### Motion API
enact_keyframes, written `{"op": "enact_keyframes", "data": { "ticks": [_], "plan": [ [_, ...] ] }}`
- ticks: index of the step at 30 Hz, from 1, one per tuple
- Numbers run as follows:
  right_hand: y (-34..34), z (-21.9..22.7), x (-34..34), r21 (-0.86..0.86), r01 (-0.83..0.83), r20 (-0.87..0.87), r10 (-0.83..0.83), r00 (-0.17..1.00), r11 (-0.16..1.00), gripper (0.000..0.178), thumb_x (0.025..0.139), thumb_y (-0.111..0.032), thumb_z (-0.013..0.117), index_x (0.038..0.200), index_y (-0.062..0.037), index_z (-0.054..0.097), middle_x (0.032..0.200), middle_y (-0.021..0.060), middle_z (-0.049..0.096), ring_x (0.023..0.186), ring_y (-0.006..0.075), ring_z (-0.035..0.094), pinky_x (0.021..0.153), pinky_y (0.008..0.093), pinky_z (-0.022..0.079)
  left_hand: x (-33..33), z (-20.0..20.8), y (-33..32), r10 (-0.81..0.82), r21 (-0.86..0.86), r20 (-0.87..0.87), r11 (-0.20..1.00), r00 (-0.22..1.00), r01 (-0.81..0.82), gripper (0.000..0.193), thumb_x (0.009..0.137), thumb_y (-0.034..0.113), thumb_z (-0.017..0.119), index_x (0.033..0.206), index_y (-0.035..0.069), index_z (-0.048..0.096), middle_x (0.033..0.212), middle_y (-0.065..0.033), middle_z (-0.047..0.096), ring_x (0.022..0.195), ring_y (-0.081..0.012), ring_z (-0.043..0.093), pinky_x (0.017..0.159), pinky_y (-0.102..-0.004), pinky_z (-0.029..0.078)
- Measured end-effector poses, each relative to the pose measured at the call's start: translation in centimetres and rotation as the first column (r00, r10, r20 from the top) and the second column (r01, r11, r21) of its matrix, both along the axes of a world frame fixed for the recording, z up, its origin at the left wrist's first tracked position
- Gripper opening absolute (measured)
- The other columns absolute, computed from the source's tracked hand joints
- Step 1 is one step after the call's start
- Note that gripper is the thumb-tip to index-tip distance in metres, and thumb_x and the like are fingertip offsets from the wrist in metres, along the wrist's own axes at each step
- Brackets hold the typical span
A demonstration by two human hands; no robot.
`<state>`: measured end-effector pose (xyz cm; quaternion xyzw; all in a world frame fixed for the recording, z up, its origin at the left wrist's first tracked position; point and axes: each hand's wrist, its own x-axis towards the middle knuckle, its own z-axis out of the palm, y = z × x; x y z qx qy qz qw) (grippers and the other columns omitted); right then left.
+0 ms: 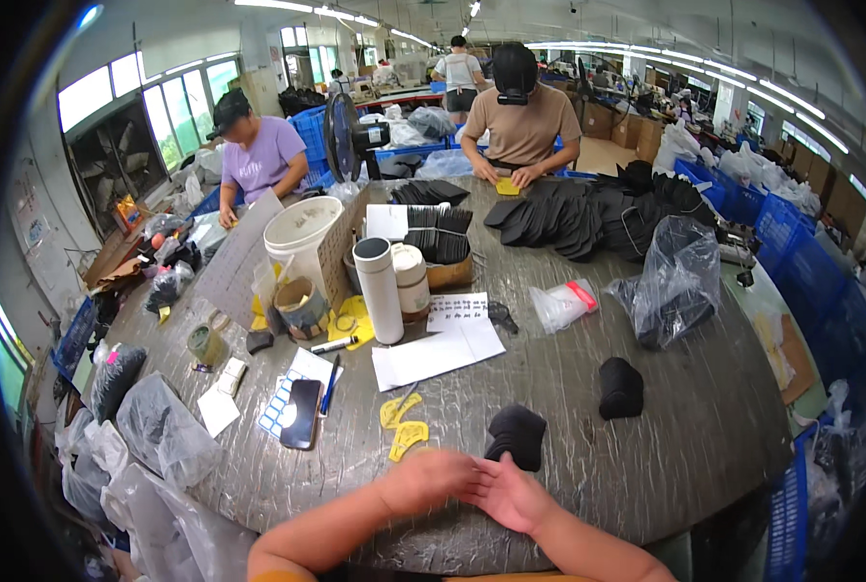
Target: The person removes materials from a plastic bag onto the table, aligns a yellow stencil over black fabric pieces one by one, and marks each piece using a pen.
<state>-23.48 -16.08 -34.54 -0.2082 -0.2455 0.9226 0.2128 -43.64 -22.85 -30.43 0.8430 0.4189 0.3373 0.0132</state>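
Note:
My left hand (433, 479) and my right hand (513, 495) meet at the table's near edge, fingertips touching or overlapping. The right hand is open, fingers stretched toward the left one. Blur and overlap hide how the left fingers are bent. Just beyond the right hand lies a small stack of curved black fabric pieces (517, 435), its near end close to the fingers. Farther right sits a second black stack (621, 388). Left of the hands are a yellow template piece (409, 439) and another yellow template (395, 411) with a thin tool partly on it.
A phone (301, 414), a blue pen (330, 386) and label sheets lie to the left. Ahead stand a white cylinder (378, 291), a bucket (302, 233) and white paper (440, 354). Clear bags (680, 281) and black piles (588, 218) lie farther off. Two people work across the table.

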Motion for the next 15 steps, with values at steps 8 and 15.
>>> {"op": "enact_keyframes", "data": {
  "ticks": [8,15],
  "plan": [
    [3.6,1.2,4.8,0.950,-0.173,0.298,-0.594,0.748,0.259,0.019,0.093,-0.020,0.065,0.105,-0.0042,0.064,0.088,0.0077,0.064,0.078,0.0217,0.066,0.068,0.0338,0.053,0.7,-3.0,-6.2,0.825,-0.286,-0.141,0.495,0.547,-0.820,0.032,0.077,0.017,0.077,0.103,0.002,0.065,0.095,-0.0173,0.067,0.087,-0.0383,0.064,0.079,-0.0445,0.053],
    [3.8,-1.3,4.6,0.840,-0.511,0.254,-0.701,0.666,-0.181,0.030,0.078,-0.017,0.077,0.104,-0.0105,0.063,0.093,0.0087,0.059,0.080,0.0315,0.065,0.068,0.0405,0.053,1.4,-3.7,-5.3,0.903,-0.649,-0.091,0.266,0.421,-0.712,0.027,0.078,0.018,0.076,0.098,0.003,0.069,0.091,-0.0158,0.069,0.085,-0.0338,0.067,0.075,-0.0418,0.053]
  ]
}}
